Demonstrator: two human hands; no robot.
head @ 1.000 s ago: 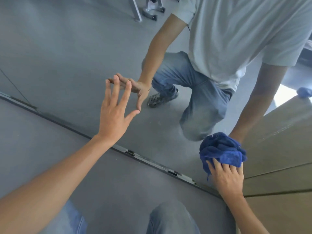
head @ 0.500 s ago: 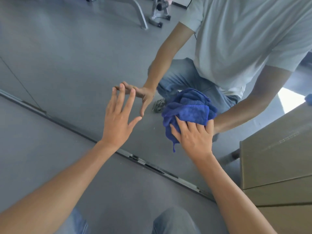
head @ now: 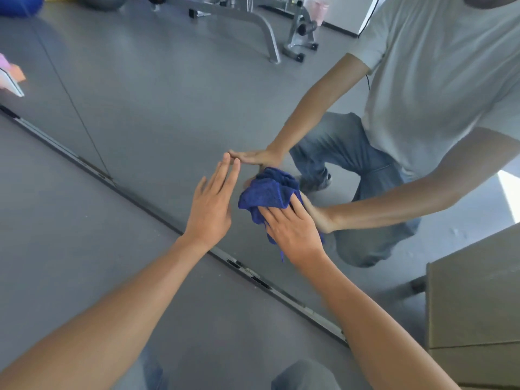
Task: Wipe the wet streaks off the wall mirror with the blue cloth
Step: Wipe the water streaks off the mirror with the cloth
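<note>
The wall mirror [head: 157, 114] fills the upper part of the head view and meets the floor along a metal rail [head: 253, 277]. My right hand [head: 292, 232] presses the bunched blue cloth [head: 267, 192] flat against the glass, low on the mirror. My left hand [head: 213, 204] is open, fingers together, with its fingertips touching the glass just left of the cloth. The mirror shows my crouching reflection with both arms. I cannot make out wet streaks on the glass.
A brown cardboard box [head: 475, 305] stands against the mirror at the right. Grey floor [head: 70, 249] lies in front of the rail. My knees [head: 304, 375] are at the bottom edge. Gym equipment legs [head: 267, 32] show in the reflection.
My right hand has swept the blue cloth leftward across the glass, from beside the box to next to my left hand. The left hand has stayed on the mirror.
</note>
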